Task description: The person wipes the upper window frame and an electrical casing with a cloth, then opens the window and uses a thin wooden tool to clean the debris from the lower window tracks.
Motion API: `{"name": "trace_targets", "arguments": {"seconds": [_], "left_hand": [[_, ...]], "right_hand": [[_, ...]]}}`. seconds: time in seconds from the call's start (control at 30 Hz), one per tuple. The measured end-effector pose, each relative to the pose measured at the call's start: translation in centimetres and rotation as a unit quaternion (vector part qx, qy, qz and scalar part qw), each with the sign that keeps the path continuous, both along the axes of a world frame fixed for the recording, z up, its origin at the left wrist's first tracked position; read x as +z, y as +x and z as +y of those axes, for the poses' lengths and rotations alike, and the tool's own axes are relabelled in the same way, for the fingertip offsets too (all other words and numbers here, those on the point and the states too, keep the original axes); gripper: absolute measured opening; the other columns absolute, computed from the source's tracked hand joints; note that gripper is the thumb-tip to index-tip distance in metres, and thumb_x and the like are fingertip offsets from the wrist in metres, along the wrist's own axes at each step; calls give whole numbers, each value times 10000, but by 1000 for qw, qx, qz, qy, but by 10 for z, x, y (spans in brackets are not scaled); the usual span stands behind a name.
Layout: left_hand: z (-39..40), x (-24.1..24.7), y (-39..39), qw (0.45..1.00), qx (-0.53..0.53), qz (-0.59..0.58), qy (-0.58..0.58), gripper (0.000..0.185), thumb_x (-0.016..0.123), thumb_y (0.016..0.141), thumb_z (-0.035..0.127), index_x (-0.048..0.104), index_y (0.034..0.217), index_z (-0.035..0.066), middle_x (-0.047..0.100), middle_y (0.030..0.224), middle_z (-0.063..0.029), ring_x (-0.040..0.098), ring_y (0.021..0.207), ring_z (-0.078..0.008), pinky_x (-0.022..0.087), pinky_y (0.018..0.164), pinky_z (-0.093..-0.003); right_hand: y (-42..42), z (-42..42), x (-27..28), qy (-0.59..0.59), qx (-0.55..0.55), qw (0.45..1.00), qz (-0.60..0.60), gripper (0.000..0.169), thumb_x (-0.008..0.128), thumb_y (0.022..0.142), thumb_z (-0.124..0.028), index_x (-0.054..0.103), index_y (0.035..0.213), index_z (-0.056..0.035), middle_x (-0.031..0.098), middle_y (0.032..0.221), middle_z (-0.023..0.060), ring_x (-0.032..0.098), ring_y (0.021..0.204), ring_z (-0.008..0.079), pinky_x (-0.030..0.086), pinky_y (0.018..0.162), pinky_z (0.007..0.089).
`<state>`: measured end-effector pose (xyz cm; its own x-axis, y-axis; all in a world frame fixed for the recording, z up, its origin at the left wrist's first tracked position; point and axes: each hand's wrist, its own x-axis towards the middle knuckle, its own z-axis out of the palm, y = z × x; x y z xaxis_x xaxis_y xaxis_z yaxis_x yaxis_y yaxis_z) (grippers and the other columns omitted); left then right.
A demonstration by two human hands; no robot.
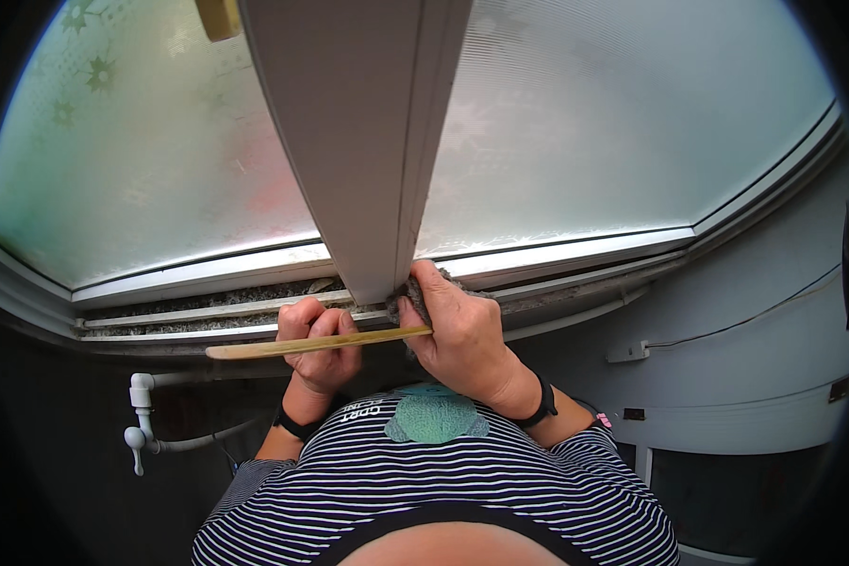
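Note:
My right hand [460,332] pinches a dark grey cloth [419,301] against the foot of the window's upright frame [354,141]. The near end of a flat bamboo stick [255,349] is in the same hand, under the thumb. Leftward, the stick passes over my left hand [318,347], whose fingers are curled at the sill's edge; whether they hold anything is hidden. Below the left pane lies the sliding-window track [205,315], with dark grit in its grooves.
Frosted glass panes [573,141] rise on both sides of the upright. A white pipe with a tap [136,435] is at lower left. To the right, a thin cable [743,322] runs along the pale wall to a small white box [628,351].

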<state>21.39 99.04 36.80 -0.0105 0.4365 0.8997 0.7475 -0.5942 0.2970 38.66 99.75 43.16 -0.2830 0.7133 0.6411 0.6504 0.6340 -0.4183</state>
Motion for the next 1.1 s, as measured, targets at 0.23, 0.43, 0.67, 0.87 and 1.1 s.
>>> {"name": "trace_targets", "arguments": {"seconds": [0.23,0.43,0.67,0.87,1.1], "left_hand": [[-1,2,-5,1000,-5,21,-2,66,651,736,3,607,784,19,531,810,-110,517,708,-257,420,590,-346],[2,-2,-4,1000,-8,-9,19,75,642,721,14,611,789,6,532,819,-121,515,695,-254,415,592,-346],[-1,5,1,1000,-17,9,-13,56,637,754,23,599,790,1,517,799,-129,500,713,-269,415,622,-377],[-1,-1,2,1000,3,2,-7,53,595,774,-38,596,827,-44,521,866,-163,521,772,-292,430,671,-378],[-3,5,10,1000,-5,0,-20,39,575,780,-69,552,791,-40,481,864,-149,487,779,-278,417,676,-345]], "right_hand": [[29,3,0,66,-36,992,-106,361,644,737,-84,600,1095,-71,544,624,40,572,491,190,452,424,307],[48,1,3,40,-55,997,-26,313,651,774,-77,613,1084,-95,570,639,62,588,531,229,458,445,332],[5,-1,3,21,-42,999,-20,185,634,794,-83,575,960,-29,579,627,74,602,523,228,467,440,323],[41,2,7,4,-45,998,-34,259,671,773,-89,632,1028,-65,629,690,69,639,583,207,502,477,289],[101,5,-3,33,-96,991,84,198,633,815,-148,642,1005,-93,674,804,80,655,671,247,529,550,326]]}}
